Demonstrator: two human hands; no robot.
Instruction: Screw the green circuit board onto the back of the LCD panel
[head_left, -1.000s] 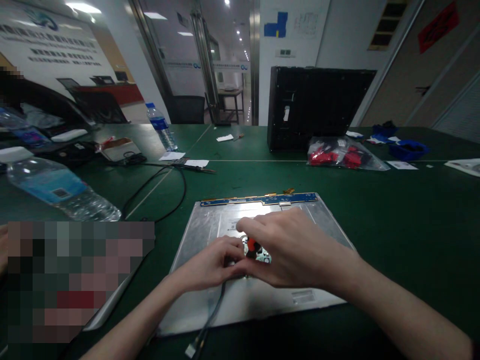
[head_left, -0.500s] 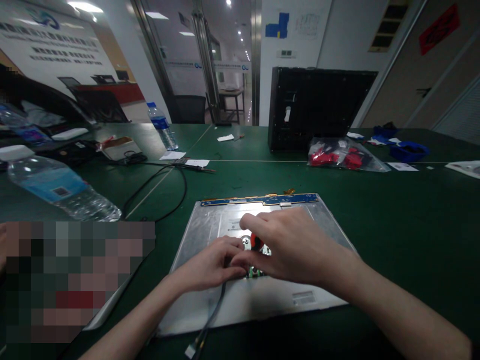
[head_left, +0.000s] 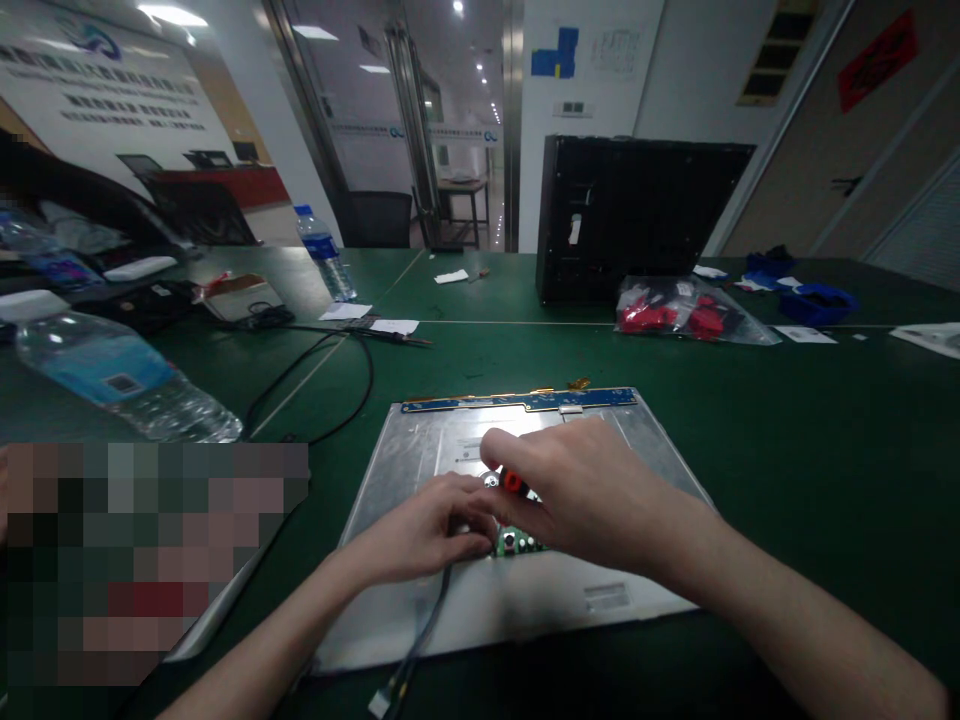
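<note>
A flat metal-backed display panel (head_left: 525, 592) lies face down on the green table, with a blue circuit strip (head_left: 517, 400) along its far edge. On its middle sits a small green circuit board (head_left: 511, 543), mostly covered by my hands. My right hand (head_left: 577, 490) is closed around a red and black screwdriver handle (head_left: 514, 481), held over the board; its tip is hidden. My left hand (head_left: 439, 525) has curled fingers gripping the board's left edge. A dark cable (head_left: 429, 625) runs from beside the left hand to a white connector (head_left: 380, 703) at the near edge.
A large water bottle (head_left: 120, 365) lies tilted at left, near a looping black cord (head_left: 371, 375). Further back are a soldering iron (head_left: 405, 338), an upright bottle (head_left: 324, 252), a black monitor (head_left: 645, 215) and a plastic bag of red parts (head_left: 694, 310). A blurred patch covers the lower left.
My right thumb and the screwdriver handle have shifted slightly, with the handle's end turned more into view. More of the green board shows below the right hand. My left hand stays put.
</note>
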